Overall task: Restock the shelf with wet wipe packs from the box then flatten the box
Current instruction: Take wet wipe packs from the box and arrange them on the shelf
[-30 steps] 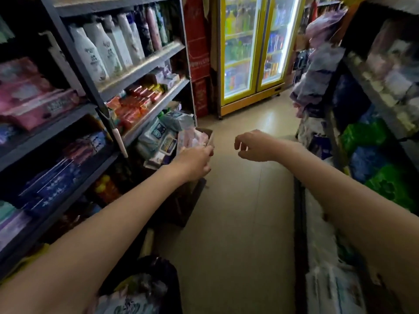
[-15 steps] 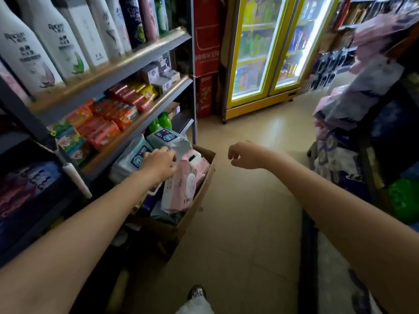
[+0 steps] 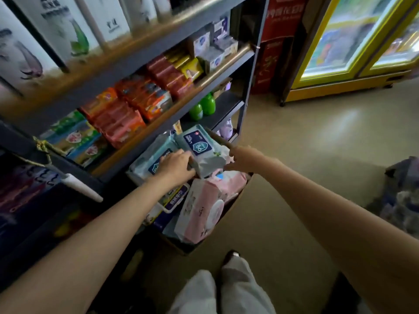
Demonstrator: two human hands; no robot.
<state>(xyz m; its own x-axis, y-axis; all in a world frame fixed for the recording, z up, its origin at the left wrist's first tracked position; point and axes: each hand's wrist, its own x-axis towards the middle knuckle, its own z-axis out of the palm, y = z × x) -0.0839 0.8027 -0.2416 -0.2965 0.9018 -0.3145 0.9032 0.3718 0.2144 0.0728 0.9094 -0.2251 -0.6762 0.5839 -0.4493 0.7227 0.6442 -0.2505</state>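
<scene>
I see both hands at the brown corrugated cardboard box (image 3: 235,200) on the beige floor (image 3: 317,155), hard against the dark metal shelf unit (image 3: 172,118). My left hand (image 3: 175,165) curls its fingers over the edge of a soft pale-blue plastic wet wipe pack with a navy shield label (image 3: 199,148), gripping it. My right hand (image 3: 241,158) touches the same pack's far side; whether its fingers pinch or merely press, I cannot tell. A glossy pink-and-white wet wipe pack with a round lid (image 3: 204,211) stands tilted in the box below. Orange and red film-wrapped packs (image 3: 140,100) fill the shelf above; two green plastic bottles (image 3: 203,107) stand further back. A yellow-framed glass cooler (image 3: 349,48) glows beyond.
</scene>
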